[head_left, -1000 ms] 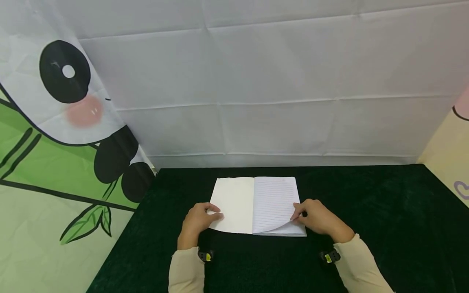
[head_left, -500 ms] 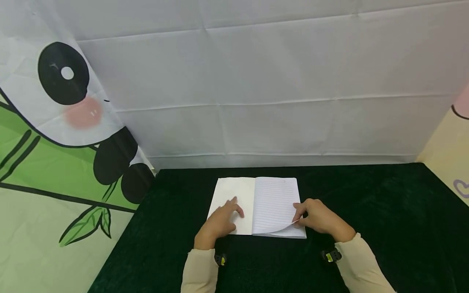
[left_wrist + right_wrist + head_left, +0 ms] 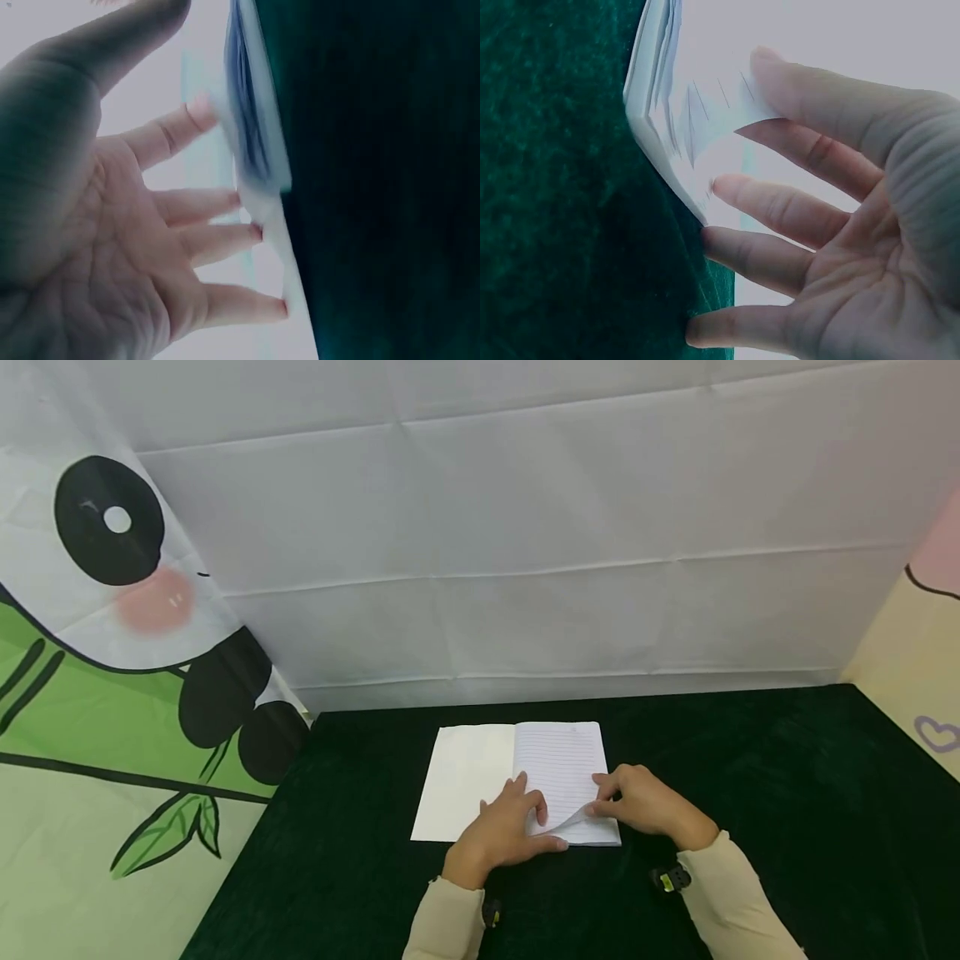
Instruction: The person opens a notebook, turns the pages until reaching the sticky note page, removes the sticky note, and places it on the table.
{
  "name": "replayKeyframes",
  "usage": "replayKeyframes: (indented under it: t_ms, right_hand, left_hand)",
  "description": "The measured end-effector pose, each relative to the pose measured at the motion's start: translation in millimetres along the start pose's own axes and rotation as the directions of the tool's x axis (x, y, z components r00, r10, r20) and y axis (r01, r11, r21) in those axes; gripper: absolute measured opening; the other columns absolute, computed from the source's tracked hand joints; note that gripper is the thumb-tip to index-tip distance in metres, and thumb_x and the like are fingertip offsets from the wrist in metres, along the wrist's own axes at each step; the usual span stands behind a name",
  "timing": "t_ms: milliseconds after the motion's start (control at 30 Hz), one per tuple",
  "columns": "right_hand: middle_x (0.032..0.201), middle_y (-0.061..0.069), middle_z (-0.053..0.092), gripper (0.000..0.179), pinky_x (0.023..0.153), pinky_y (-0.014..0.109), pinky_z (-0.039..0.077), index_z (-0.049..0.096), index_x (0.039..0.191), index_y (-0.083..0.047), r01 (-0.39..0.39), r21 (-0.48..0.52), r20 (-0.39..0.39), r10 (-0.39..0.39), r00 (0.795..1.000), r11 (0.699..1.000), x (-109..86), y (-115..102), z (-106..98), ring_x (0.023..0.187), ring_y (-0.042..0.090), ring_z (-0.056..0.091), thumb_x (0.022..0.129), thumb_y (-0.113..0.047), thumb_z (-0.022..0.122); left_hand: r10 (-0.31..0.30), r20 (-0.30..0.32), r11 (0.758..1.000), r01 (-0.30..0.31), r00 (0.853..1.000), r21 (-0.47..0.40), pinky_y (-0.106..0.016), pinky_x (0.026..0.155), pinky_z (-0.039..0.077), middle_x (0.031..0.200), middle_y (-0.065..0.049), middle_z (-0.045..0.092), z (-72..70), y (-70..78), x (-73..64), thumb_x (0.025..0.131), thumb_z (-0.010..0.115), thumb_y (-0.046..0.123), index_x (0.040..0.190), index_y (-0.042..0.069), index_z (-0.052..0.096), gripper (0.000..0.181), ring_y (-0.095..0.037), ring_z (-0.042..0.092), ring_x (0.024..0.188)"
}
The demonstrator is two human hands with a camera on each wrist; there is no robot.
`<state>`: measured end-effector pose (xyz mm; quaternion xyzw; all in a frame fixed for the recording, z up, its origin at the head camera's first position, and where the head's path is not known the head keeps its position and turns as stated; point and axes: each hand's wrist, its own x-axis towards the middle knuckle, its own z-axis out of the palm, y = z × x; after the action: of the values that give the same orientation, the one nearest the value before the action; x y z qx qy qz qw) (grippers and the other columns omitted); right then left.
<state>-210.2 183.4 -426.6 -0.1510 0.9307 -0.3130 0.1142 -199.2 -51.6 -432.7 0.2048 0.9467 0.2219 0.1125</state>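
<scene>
An open notebook (image 3: 468, 777) lies on the dark green cloth, its left side plain white and its right side a lined page (image 3: 558, 760). Between thumb and finger, my right hand (image 3: 651, 806) pinches that page's lower right corner, which curls up off the sheets below. Spread over the notebook's lower middle, near the fold, is my left hand (image 3: 501, 831), thumb pointing right along the bottom edge. In the left wrist view its fingers (image 3: 217, 240) are apart and grip nothing. The lifted page corner (image 3: 712, 105) also shows in the right wrist view, under the right thumb.
Dark green cloth (image 3: 712, 752) covers the table around the notebook. A pale sheet (image 3: 555, 568) hangs behind the table's far edge. Cartoon-printed cloth (image 3: 150, 693) hangs on the left, and a yellow and pink one (image 3: 918, 668) on the right.
My left hand has moved right, from the notebook's left edge across the plain side to the fold. The right hand keeps its pinch on the page corner. The head view has shifted slightly.
</scene>
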Motion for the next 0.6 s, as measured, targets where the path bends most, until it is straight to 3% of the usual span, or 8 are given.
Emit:
replayKeyframes:
  t_ms: [167,367,600]
  right_hand:
    - [0.138,0.022,0.063,0.015,0.103,0.056,0.049,0.078,0.082,-0.016,0.020,-0.011,0.003,-0.020,1.000,1.000,1.0,-1.0,-1.1,0.133,0.045,0.055,0.092,-0.025,0.072]
    - [0.140,0.022,0.061,0.017,0.106,0.058,0.047,0.077,0.079,-0.017,0.014,-0.010,0.006,-0.014,1.000,1.000,0.8,-1.9,-1.0,0.134,0.045,0.054,0.093,-0.025,0.070]
    - [0.140,0.022,0.061,0.020,0.106,0.061,0.046,0.077,0.081,-0.017,0.010,-0.004,-0.004,-0.010,1.000,1.000,1.1,-0.9,0.8,0.134,0.046,0.054,0.095,-0.027,0.067]
  left_hand:
    - [-0.020,-0.033,1.000,0.020,0.999,0.020,-0.081,0.106,0.029,0.159,-0.025,0.038,7.5,6.7,1.3,0.086,0.075,0.047,0.082,0.018,0.053,0.037,-0.052,0.032,0.148]
    - [-0.017,-0.078,0.996,0.024,0.997,0.083,-0.078,0.104,0.035,0.155,-0.026,0.044,11.8,8.6,3.5,0.092,0.072,0.039,0.077,0.019,0.055,0.030,-0.054,0.040,0.142]
    - [-0.001,-0.085,0.987,0.015,0.996,0.159,-0.072,0.103,0.042,0.153,-0.022,0.049,11.8,9.3,3.9,0.098,0.064,0.029,0.090,0.017,0.068,0.015,-0.051,0.047,0.138]
